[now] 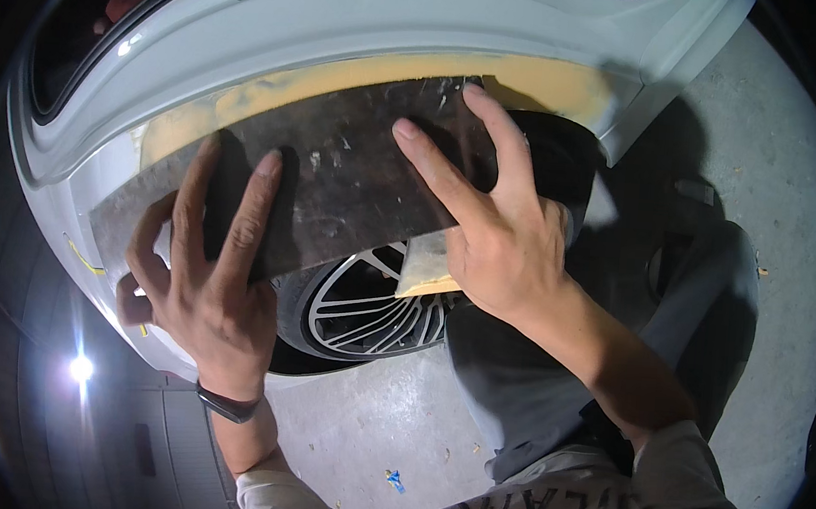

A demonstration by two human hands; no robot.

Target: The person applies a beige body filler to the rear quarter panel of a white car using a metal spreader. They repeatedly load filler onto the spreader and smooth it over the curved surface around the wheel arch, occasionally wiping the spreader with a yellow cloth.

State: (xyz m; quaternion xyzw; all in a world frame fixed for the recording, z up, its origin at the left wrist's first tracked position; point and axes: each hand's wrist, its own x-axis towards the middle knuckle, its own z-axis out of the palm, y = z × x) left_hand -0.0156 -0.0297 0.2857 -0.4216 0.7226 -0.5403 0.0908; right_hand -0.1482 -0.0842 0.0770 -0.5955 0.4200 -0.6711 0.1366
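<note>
A dark, scuffed flat sheet (338, 179) with a curved upper edge lies against the white car's wheel arch, along a band of yellow body filler (543, 80). My left hand (212, 288) grips the sheet's left part, two fingers stretched over its face and the others curled by its lower left edge. Two fingers of my right hand (514, 224) press on the sheet's right part. Beneath that palm sticks out a pale filler spreader (423, 263) with yellow filler along its edge; the curled fingers hold it, mostly hidden.
Below the sheet shows a wheel with a spoked rim (376, 300). My bent leg (522, 385) is close to the wheel. A small blue scrap (395, 482) lies on the grey concrete floor (348, 430). A bright lamp (81, 369) shines at the lower left.
</note>
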